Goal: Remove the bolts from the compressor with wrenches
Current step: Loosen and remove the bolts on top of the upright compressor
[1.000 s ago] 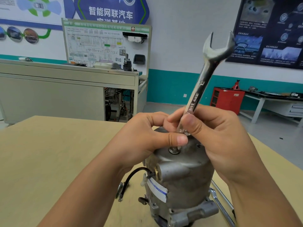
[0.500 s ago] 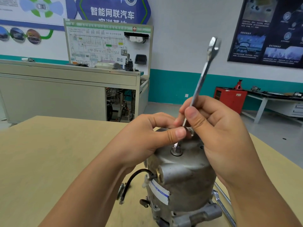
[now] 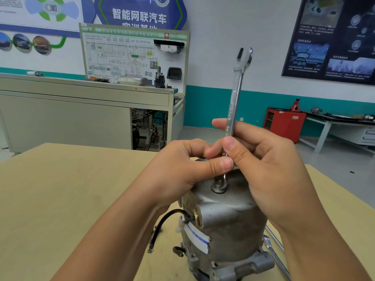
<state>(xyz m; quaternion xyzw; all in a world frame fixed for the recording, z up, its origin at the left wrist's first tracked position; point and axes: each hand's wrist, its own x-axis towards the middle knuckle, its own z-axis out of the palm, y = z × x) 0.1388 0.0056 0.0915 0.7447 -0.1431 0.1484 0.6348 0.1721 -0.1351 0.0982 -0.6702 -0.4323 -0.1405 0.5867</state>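
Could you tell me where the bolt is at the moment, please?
In the head view, the bolt sits mid-frame atop the compressor, just under the wrench that the right hand holds upright, with the left hand at its left.

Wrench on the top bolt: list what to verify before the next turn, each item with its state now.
1. Right hand grips the wrench shaft: ok.
2. Left hand pinches the wrench low down: ok.
3. Wrench's lower end seated square on the bolt: cannot tell, fingers hide most of it.
4. Compressor upright on the table: ok.
5. Compressor body braced against twisting: cannot tell, both hands are at the wrench.
6. Second wrench lies beside the base, clear of the hands: ok.
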